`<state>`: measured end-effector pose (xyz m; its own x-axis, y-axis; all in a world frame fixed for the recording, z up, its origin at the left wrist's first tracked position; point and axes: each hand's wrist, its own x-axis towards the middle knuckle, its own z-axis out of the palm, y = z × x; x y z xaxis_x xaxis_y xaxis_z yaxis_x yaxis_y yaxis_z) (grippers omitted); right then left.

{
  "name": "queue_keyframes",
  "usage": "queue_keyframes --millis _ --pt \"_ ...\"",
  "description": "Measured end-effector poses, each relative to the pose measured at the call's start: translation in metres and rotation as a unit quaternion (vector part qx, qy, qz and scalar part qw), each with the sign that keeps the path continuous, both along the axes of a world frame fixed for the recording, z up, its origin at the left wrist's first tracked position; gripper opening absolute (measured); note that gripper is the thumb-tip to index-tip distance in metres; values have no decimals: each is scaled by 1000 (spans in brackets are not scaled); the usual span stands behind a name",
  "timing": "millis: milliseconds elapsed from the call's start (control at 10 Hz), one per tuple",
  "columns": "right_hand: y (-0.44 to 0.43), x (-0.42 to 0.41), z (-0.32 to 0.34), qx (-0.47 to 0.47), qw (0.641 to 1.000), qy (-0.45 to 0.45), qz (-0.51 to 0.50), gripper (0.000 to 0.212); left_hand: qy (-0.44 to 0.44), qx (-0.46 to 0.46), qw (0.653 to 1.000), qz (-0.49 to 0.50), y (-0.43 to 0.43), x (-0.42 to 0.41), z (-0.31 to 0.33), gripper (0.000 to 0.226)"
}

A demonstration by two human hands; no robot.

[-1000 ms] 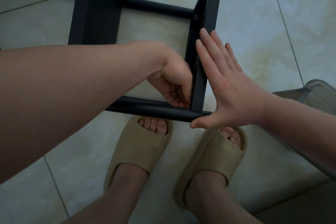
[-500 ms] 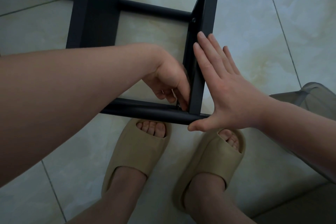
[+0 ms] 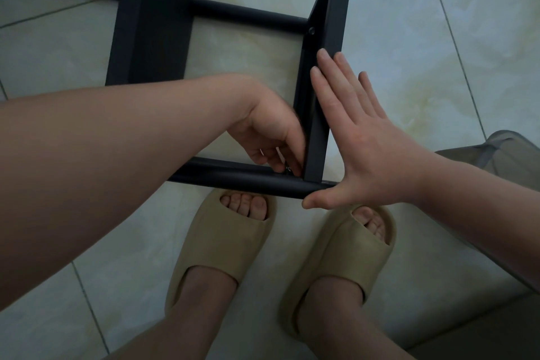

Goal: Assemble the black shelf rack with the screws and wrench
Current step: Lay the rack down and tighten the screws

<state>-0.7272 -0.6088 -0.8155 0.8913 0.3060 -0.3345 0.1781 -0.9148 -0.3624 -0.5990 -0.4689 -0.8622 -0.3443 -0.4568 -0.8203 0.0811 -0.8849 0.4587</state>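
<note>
In the head view, we look down on the black shelf rack [image 3: 152,38], which lies on its side on the tiled floor [image 3: 438,52] just in front of our beige slippers [image 3: 222,245]. Much of the frame seems to be together already. Round tubes run across, a flat side bar [image 3: 318,137] spans them, and at its far joint a seated screw head [image 3: 312,30] shows.

The work is now at the near joint, where the side bar meets the near tube [image 3: 228,175]. Our left hand [image 3: 268,134] reaches inside the frame with its fingers curled tight against that corner. They pinch a small metal piece [image 3: 287,168] that glints there, but we cannot tell whether it is a screw or the wrench.

Our right hand [image 3: 365,149] grasps nothing. It lies flat with straight fingers against the outer face of the side bar, the thumb under the tube's end, bracing the joint.

We judge this corner to be mid-fastening, with the screw started but not proven tight. Parts of the rack beyond the top and left edges are out of view, so we cannot say how many joints remain.
</note>
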Motion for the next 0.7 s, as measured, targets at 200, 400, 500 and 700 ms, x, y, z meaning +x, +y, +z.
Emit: queue_keyframes --millis 200,400,500,700 --pt "0 0 0 4 1000 -1 0 145 -15 -15 1000 -1 -3 0 1 14" --pt "0 0 -1 6 1000 -6 1 144 -35 -3 999 -9 -2 5 4 15" --pt "0 1 -1 6 1000 -8 2 144 -20 -13 1000 8 -1 1 1 10" --pt "0 1 0 6 1000 -3 2 145 -20 -19 1000 4 -1 3 2 14"
